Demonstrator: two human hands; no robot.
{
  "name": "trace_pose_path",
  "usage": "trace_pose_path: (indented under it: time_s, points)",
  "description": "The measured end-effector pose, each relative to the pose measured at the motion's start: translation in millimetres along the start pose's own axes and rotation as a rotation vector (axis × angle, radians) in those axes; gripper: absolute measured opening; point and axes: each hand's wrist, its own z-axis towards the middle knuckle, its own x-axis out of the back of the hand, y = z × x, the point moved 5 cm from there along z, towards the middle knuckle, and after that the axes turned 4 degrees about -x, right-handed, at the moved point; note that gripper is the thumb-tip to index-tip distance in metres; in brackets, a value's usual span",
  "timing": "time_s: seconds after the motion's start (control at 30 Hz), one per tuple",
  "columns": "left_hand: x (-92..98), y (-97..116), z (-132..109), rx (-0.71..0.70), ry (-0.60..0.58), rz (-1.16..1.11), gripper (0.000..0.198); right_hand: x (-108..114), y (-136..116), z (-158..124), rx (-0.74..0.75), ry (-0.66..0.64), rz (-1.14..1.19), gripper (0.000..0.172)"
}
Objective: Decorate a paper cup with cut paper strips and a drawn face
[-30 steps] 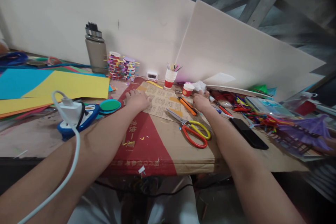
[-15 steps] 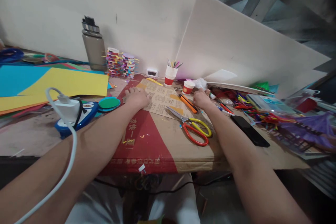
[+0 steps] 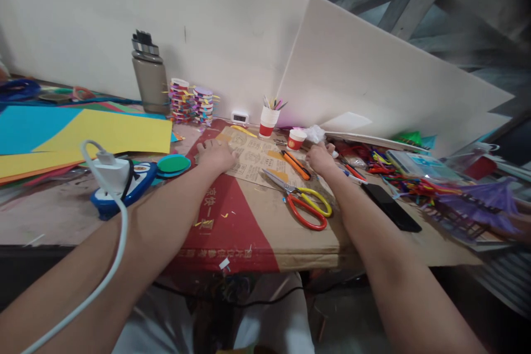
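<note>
My left hand (image 3: 218,156) lies palm down with its fingers spread, on the printed brown paper sheet (image 3: 251,153) and the red part of the cardboard. My right hand (image 3: 321,159) rests at the far right of that sheet, its fingers curled in; what is under them is hidden, and a small white end shows beside it. Just left of it are an orange utility knife (image 3: 296,165) and a small red-and-white paper cup (image 3: 296,139). Scissors (image 3: 301,199) with one red and one yellow handle lie partly open between my forearms.
A grey bottle (image 3: 150,80), two ribbon-wound cup stacks (image 3: 180,102), and a cup of pens (image 3: 269,121) stand along the wall. Coloured paper (image 3: 103,130) and a blue power strip (image 3: 143,177) with a white cable lie left. A black phone (image 3: 390,207) and colourful craft pieces lie right.
The view has shifted slightly. Both hands stay in nearly the same places, and the objects on the table have not visibly moved.
</note>
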Motion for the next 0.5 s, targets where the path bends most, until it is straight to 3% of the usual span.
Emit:
trace_pose_path:
  time_s: [0.13, 0.2, 0.27, 0.4, 0.5]
  points:
    - [-1.3, -1.9, 1.8, -0.009, 0.014, -0.009, 0.061, 40.2, 9.2, -29.6, -0.238, 0.200, 0.191, 0.037]
    - [-2.3, -2.9, 2.9, -0.005, 0.014, -0.007, 0.061, 59.5, -2.0, -56.0, -0.161, 0.237, 0.325, 0.034]
    - [-2.4, -3.2, 3.2, -0.005, 0.019, -0.008, 0.062, 68.1, -21.3, -88.4, -0.017, 0.184, 0.380, 0.032]
    - [-0.9, -2.6, 1.2, -0.007, 0.016, -0.023, 0.062, 43.6, -54.0, -149.8, 0.112, -0.108, 0.237, 0.030]
    - [0.8, -2.2, -0.6, -0.012, 0.014, -0.027, 0.062, 28.1, -63.2, -168.3, 0.134, -0.110, 0.172, 0.042]
